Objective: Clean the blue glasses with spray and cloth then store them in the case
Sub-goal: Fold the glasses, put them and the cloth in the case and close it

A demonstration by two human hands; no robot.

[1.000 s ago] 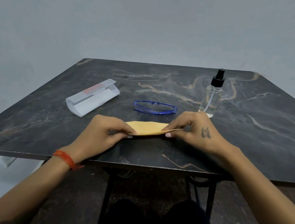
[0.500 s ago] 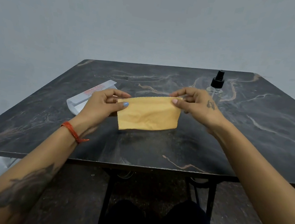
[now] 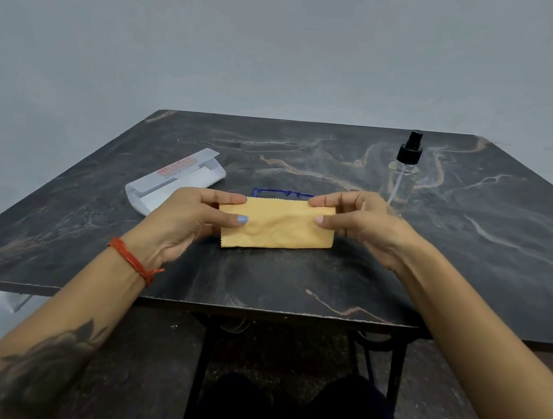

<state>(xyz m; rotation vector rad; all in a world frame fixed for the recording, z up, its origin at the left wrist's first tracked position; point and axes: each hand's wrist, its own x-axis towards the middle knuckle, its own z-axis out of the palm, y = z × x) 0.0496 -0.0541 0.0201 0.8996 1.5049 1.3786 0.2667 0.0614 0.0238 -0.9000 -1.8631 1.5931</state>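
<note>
Blue glasses [image 3: 283, 194] on dark marble table [image 3: 468, 265], both hands pinching yellow cloth [image 3: 276, 226].

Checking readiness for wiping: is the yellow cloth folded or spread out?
Spread out: the yellow cloth hangs flat as one wrinkled sheet, pinched at its top corners by the left hand and right hand.

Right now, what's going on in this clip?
A person sits at a dark marble-patterned table, holding a yellow cloth spread out between both hands: the left hand pinches its left edge, the right hand its right edge. The blue glasses lie on the table just behind the cloth, mostly hidden by it. The spray bottle stands upright to the right, and the white case lies to the left. Neither is being touched; cleaning hasn't visibly begun.
</note>
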